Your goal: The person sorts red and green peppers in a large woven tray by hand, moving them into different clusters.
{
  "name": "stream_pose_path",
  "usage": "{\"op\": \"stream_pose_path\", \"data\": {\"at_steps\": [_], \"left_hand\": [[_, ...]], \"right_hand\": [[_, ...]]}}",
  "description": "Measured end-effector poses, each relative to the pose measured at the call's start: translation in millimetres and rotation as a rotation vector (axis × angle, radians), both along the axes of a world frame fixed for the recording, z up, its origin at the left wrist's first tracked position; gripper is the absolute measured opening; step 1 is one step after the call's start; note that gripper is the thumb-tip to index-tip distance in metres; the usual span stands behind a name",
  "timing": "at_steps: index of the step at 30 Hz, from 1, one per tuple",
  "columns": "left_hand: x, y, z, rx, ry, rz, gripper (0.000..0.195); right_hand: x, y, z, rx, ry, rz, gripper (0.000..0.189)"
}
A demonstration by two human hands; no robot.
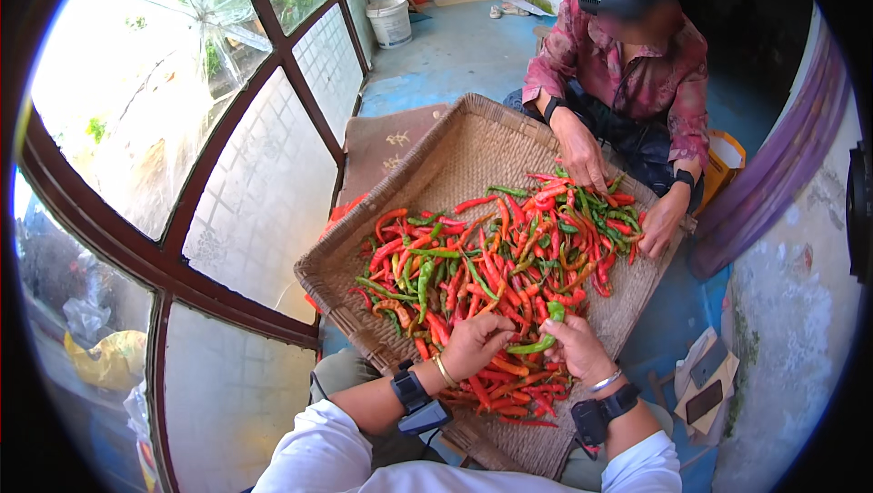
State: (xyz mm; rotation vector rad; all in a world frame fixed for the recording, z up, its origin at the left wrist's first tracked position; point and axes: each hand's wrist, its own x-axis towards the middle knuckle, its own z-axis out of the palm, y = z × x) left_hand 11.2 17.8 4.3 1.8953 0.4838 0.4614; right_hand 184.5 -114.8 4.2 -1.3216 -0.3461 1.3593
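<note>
A large pile of red and green chili peppers (477, 275) lies in a woven rectangular basket tray (453, 145) before me. My right hand (576, 346) grips a curved green chili pepper (542, 341) between thumb and fingers, over the near part of the pile. Close by on its left, my left hand (475, 344) has thumb and fingertips drawn together at the pepper's lower end; whether anything is pinched there is too small to tell. Red peppers (522, 380) lie beneath and between both wrists.
Across the tray, a person in a patterned shirt (634, 77) has both hands on the peppers. A framed window wall (252, 152) stands at left. Two phones (704, 402) lie at lower right beside a purple curtain (771, 165). A white bucket (390, 22) stands farther back.
</note>
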Motion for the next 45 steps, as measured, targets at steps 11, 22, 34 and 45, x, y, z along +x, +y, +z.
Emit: {"op": "stream_pose_path", "data": {"at_steps": [11, 22, 34, 45], "left_hand": [[3, 4, -16, 0.766, 0.337, -0.188, 0.036], [10, 17, -27, 0.936, 0.422, -0.373, 0.019], [-1, 5, 13, 0.384, 0.112, 0.014, 0.021], [-2, -8, 1, 0.593, 0.047, -0.069, 0.022]], "right_hand": [[19, 9, 3, 0.133, 0.245, -0.389, 0.025], [-16, 8, -5, -0.012, -0.254, 0.102, 0.025], [-31, 10, 3, 0.185, -0.291, -0.195, 0.022], [-39, 4, -14, 0.081, -0.137, -0.036, 0.02]]}}
